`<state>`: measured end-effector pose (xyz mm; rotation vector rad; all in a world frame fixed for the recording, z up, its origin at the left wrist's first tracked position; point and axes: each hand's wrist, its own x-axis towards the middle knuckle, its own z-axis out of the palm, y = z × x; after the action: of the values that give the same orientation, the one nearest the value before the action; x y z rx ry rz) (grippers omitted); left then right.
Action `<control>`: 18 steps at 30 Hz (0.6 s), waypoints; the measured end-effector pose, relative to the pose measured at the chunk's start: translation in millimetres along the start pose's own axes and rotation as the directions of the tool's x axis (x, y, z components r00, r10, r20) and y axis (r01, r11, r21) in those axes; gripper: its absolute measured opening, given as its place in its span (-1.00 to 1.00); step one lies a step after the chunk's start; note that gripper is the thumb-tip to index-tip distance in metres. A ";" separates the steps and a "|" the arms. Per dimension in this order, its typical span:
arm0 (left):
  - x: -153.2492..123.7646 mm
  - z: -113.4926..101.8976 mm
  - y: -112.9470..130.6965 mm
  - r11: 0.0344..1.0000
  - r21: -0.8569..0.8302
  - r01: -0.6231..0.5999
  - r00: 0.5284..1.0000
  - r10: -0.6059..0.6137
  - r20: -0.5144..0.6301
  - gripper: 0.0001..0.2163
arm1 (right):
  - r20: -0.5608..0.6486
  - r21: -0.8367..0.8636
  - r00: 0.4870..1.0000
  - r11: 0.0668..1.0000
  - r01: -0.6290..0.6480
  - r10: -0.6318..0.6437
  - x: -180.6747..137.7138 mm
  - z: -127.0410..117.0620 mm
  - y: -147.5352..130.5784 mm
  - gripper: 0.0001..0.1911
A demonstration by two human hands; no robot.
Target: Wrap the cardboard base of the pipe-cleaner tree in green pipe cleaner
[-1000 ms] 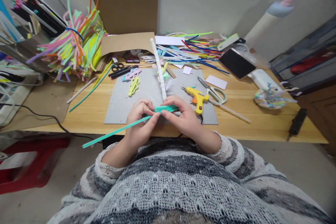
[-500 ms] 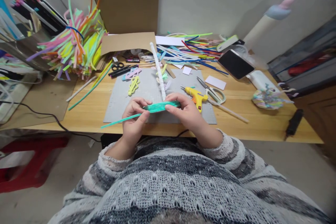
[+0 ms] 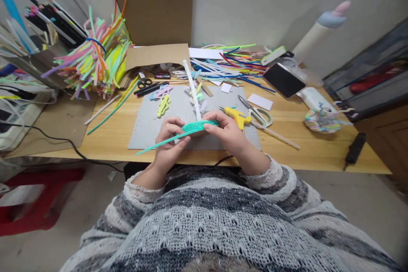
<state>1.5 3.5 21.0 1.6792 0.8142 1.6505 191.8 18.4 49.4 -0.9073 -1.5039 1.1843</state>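
Between my hands is a flat piece covered in green pipe cleaner (image 3: 196, 126), tilted so that bare brown cardboard shows on its underside. One loose green strand (image 3: 151, 148) sticks out to the left past my fingers. My right hand (image 3: 228, 138) grips the right edge, thumb on the near side. At the left edge my left hand (image 3: 170, 142) is closed, fingers behind and thumb in front by the strand. A white wrapped stick (image 3: 191, 85) rises behind the piece; whether they are joined is hidden.
Beneath lies a grey cutting mat (image 3: 143, 123) with yellow and pastel pipe-cleaner shapes (image 3: 163, 106). To the right are a yellow glue gun (image 3: 237, 117), scissors (image 3: 259, 114) and a phone (image 3: 283, 79). A large pipe-cleaner bundle (image 3: 95, 55) stands at the back left.
My left hand has shifted slightly right, and its thumb has come away from the piece a little. The green piece is tilted more, showing cardboard below. The whole view has shifted slightly.
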 end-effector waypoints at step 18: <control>-0.2 1.1 23.1 0.843 0.479 -0.246 0.969 0.203 0.140 -0.76 | -0.291 -0.581 0.937 0.813 -0.011 -0.195 -28.5 -44.3 -8.0 -0.58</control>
<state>2.5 -10.5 39.2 2.2587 1.1011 1.5935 241.8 0.2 52.2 -1.3452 -1.6167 0.4454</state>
